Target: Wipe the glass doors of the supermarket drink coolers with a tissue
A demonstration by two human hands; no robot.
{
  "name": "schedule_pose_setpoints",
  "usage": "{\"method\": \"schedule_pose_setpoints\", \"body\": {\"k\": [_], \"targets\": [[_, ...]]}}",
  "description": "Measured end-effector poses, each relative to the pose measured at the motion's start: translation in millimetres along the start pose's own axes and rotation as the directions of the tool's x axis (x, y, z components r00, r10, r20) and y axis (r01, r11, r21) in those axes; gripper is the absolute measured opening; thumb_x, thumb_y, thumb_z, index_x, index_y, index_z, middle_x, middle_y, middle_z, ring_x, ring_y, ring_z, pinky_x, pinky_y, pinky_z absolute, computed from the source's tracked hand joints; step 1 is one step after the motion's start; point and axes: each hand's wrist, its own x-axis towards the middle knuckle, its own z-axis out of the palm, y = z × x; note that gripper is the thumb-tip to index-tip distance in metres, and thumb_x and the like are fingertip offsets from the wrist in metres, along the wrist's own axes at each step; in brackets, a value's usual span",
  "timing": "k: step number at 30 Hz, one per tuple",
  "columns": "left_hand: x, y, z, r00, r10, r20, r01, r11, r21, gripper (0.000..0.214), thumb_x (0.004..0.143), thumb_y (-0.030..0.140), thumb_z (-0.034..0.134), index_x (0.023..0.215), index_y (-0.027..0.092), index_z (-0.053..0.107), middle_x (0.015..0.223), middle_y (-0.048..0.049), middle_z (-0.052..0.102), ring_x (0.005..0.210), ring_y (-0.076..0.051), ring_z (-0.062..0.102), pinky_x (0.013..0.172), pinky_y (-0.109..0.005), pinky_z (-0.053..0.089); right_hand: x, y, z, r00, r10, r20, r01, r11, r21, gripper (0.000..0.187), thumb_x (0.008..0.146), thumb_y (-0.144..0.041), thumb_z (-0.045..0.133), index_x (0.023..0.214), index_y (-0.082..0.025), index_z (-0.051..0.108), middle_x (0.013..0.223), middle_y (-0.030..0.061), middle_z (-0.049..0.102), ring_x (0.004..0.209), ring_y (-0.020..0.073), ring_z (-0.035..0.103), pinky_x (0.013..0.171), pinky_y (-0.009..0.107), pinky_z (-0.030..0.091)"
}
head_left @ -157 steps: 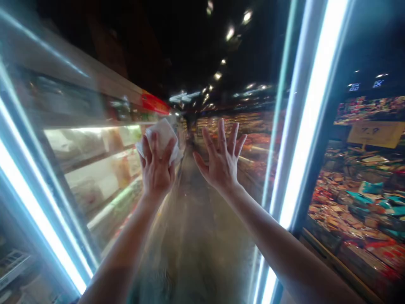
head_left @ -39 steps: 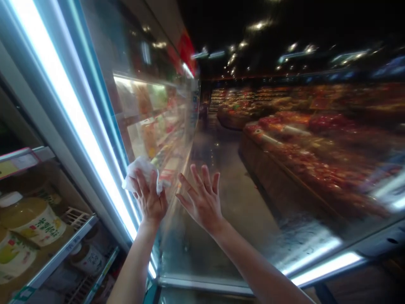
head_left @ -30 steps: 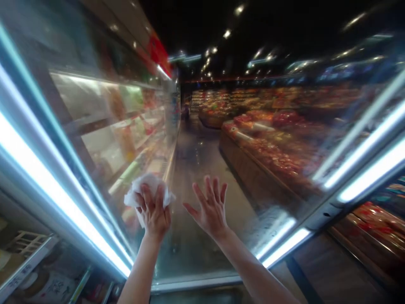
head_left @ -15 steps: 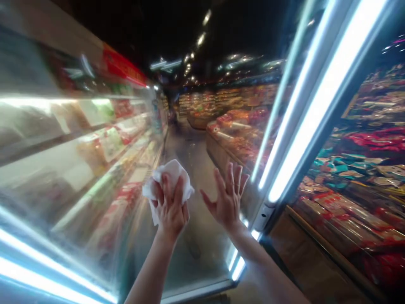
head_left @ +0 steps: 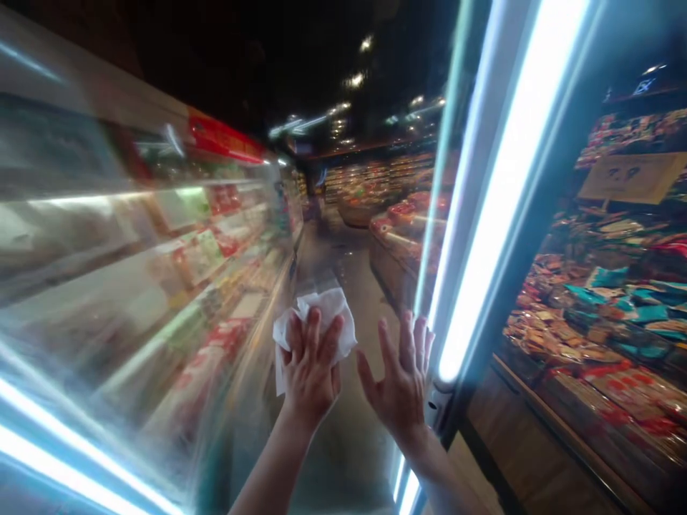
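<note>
A crumpled white paper tissue (head_left: 333,304) lies under the spread fingers of my left hand (head_left: 311,379), which holds it flat against what looks like a clear glass door. To the right, my right hand (head_left: 398,383) is open and bare, fingers up and apart. Its fingertips come close to the door's edge, beside a bright light strip (head_left: 502,186). Whether the right palm touches the glass cannot be made out.
Lit refrigerated shelves (head_left: 144,257) with blurred packages run along the left. Heaped packaged goods (head_left: 606,315) fill a display on the right, with a yellowish sign (head_left: 633,177) above. A dark aisle floor (head_left: 335,250) stretches ahead between them.
Both hands and the tissue have shifted right and down in the picture. The light strip stands more upright and further left, and the sign has come into view on the right.
</note>
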Motion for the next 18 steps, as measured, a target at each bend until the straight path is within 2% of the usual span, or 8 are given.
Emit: {"method": "schedule_pose_setpoints", "body": {"k": [3, 7, 9, 14, 18], "targets": [[-7, -14, -0.8, 1.000, -0.007, -0.022, 0.007, 1.000, -0.004, 0.080, 0.093, 0.032, 0.056, 0.161, 0.037, 0.015, 0.170, -0.0034, 0.026, 0.158, -0.037, 0.020, 0.117, -0.056, 0.034, 0, -7, 4, 1.000, -0.027, 0.016, 0.027, 1.000, -0.004, 0.082, 0.096, -0.032, 0.064, 0.165, -0.031, 0.019, 0.173, 0.0077, 0.009, 0.158, 0.0416, 0.012, 0.118, 0.078, 0.026], [15, -40, -16.0, 0.992, -0.106, -0.067, 0.108, 0.994, 0.024, 0.083, 0.093, 0.031, 0.058, 0.162, 0.033, 0.012, 0.172, -0.0070, 0.018, 0.159, -0.041, 0.012, 0.119, -0.064, 0.030, 42, -16, 6, 0.997, -0.008, -0.082, 0.012, 0.999, 0.043, 0.083, 0.096, -0.035, 0.065, 0.165, -0.034, 0.017, 0.173, 0.0058, 0.010, 0.158, 0.0445, 0.008, 0.119, 0.078, 0.024], [15, -51, -20.7, 0.988, -0.133, -0.082, 0.137, 0.990, 0.040, 0.083, 0.094, 0.027, 0.057, 0.162, 0.033, 0.010, 0.172, -0.0083, 0.015, 0.159, -0.041, 0.009, 0.118, -0.066, 0.031, 52, -25, 8, 0.995, -0.008, -0.101, 0.014, 0.998, 0.059, 0.083, 0.097, -0.034, 0.064, 0.165, -0.034, 0.017, 0.173, 0.0057, 0.010, 0.158, 0.0438, 0.007, 0.120, 0.076, 0.024], [-25, -84, -11.7, 0.973, -0.193, -0.129, 0.203, 0.977, 0.065, 0.082, 0.094, 0.016, 0.053, 0.162, 0.034, 0.012, 0.173, -0.0097, 0.008, 0.160, -0.039, 0.003, 0.119, -0.067, 0.029, 32, -62, 31, 0.992, -0.128, 0.018, 0.126, 0.990, 0.063, 0.081, 0.098, -0.029, 0.063, 0.164, -0.037, 0.018, 0.173, 0.0029, 0.010, 0.159, 0.0402, 0.010, 0.120, 0.077, 0.022], [-12, -125, -25.1, 0.942, -0.286, -0.174, 0.293, 0.956, 0.014, 0.075, 0.096, 0.020, 0.052, 0.162, 0.031, 0.020, 0.173, -0.0094, 0.011, 0.160, -0.038, -0.001, 0.122, -0.067, 0.026, 60, -97, 43, 0.993, -0.114, -0.012, 0.114, 0.989, 0.099, 0.082, 0.097, -0.032, 0.063, 0.163, -0.042, 0.016, 0.173, 0.0004, 0.009, 0.159, 0.0414, 0.005, 0.119, 0.079, 0.023]]}}
